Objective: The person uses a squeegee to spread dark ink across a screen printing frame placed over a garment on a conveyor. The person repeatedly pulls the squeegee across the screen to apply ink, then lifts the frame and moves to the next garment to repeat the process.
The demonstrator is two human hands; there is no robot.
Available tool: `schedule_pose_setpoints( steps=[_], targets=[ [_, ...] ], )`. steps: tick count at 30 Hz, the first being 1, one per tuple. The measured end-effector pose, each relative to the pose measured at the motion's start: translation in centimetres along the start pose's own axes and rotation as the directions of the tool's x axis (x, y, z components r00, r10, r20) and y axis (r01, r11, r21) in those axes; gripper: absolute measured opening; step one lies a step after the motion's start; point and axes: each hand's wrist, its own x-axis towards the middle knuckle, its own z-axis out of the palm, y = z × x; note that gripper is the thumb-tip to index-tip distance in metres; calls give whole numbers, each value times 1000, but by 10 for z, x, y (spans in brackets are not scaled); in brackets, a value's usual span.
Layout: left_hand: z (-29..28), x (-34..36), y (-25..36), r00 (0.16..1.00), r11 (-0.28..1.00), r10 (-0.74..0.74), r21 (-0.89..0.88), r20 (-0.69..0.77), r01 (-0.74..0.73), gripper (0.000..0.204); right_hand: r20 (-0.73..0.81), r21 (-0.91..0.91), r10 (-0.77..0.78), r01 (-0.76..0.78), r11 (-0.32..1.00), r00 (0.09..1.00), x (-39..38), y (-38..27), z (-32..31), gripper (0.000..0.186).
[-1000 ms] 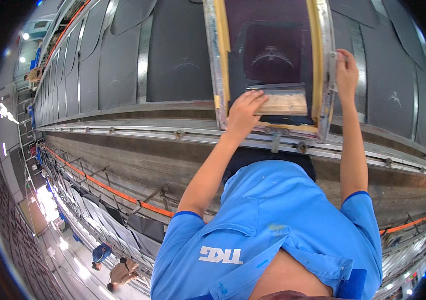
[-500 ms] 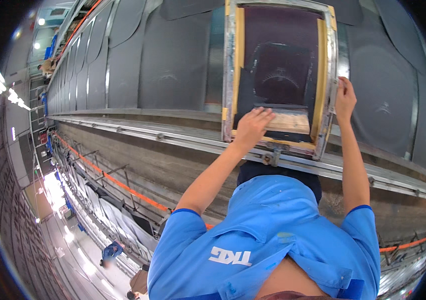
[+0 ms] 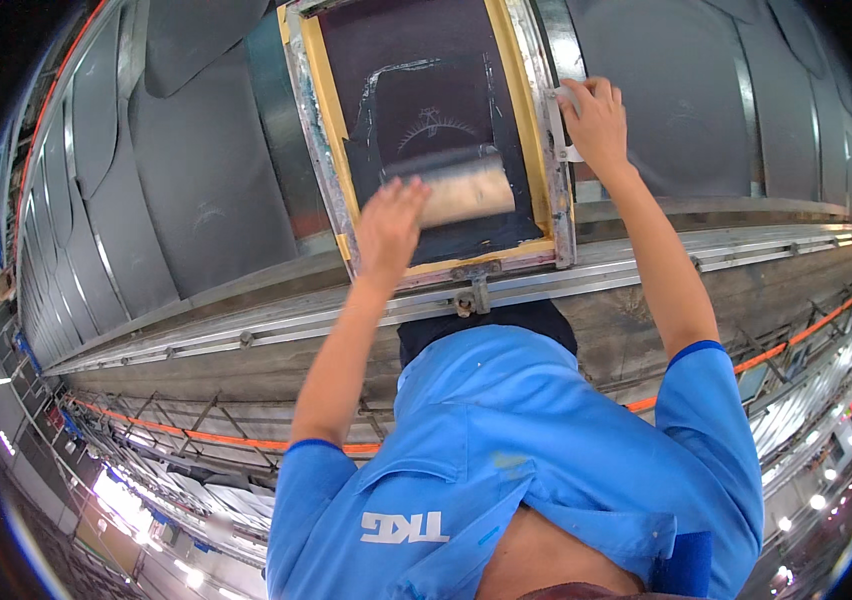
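Note:
A screen-printing frame (image 3: 308,140) with yellow tape along its inner edges lies over the long table in front of me. Its dark mesh (image 3: 416,45) shows a small emblem and streaks of wet ink. My left hand (image 3: 391,228) grips the left end of a wooden squeegee (image 3: 471,195), slightly blurred, over the nearer part of the mesh; whether its blade touches is hidden. At the frame's right edge, my right hand (image 3: 598,125) has its fingers curled round a white handle (image 3: 567,94) on the frame's side.
Dark grey cut panels (image 3: 211,165) lie in a row along the table on both sides. A metal rail (image 3: 356,318) runs along the near edge, with a clamp (image 3: 471,297) at the frame's near end. Behind me are an orange rail (image 3: 226,438) and racks.
The squeegee, flat at the near end of the mesh before, has moved away from me and tilted, with my left hand round its end. The whole view has turned.

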Motion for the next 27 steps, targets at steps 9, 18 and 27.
schedule_pose_setpoints(
  steps=[9, 18, 27],
  targets=[
    [-45, 173, -64, 960, 945, -214, -212, 183, 251, 42, 285, 365, -341, 227, 903, 896, 83, -77, -1, 33],
    [-11, 32, -17, 991, 976, -83, -191, 107, 103, 54, 217, 496, -270, 133, 858, 938, -74, -99, -25, 42],
    [-30, 168, -82, 992, 970, -125, -216, -34, 115, 43, 90, 498, -306, 223, 838, 948, 79, -83, 0, 34]
  ],
)
